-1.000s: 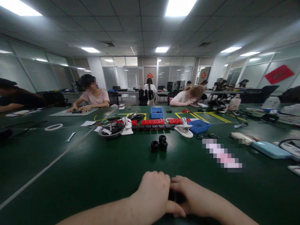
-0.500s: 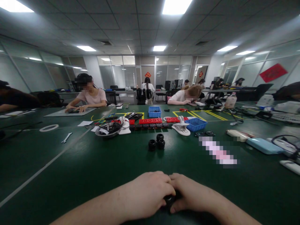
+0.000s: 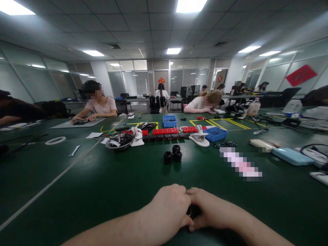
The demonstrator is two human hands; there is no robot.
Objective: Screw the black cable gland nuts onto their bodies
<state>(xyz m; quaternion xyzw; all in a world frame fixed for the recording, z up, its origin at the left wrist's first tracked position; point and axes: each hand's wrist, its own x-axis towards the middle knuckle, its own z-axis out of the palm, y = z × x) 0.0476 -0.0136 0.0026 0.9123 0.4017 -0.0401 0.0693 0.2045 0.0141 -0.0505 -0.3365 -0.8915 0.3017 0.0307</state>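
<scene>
My left hand [image 3: 171, 212] and my right hand [image 3: 208, 208] meet low in front of me, just above the green table. Their curled fingers close around a small black part [image 3: 190, 211]. Only a dark, shiny bit of it shows in the gap between the hands, so its kind is hidden. The left fingers wrap its near left side; the right thumb and fingers bend round from the other side. Ahead of the hands, three black ribbed wheel-like rings [image 3: 176, 154] stand close together on the table.
Farther back lie a row of red and black blocks [image 3: 165, 131], a blue bin [image 3: 215, 134], a white clamp [image 3: 199, 137] and a bowl of cables [image 3: 119, 141]. A wrench [image 3: 74, 151] lies left; a light blue case [image 3: 292, 156] lies right. Co-workers sit across the table.
My left hand has turned, and its fingers cover more of the black part. Both hands remain together around it. The view has shifted slightly.
</scene>
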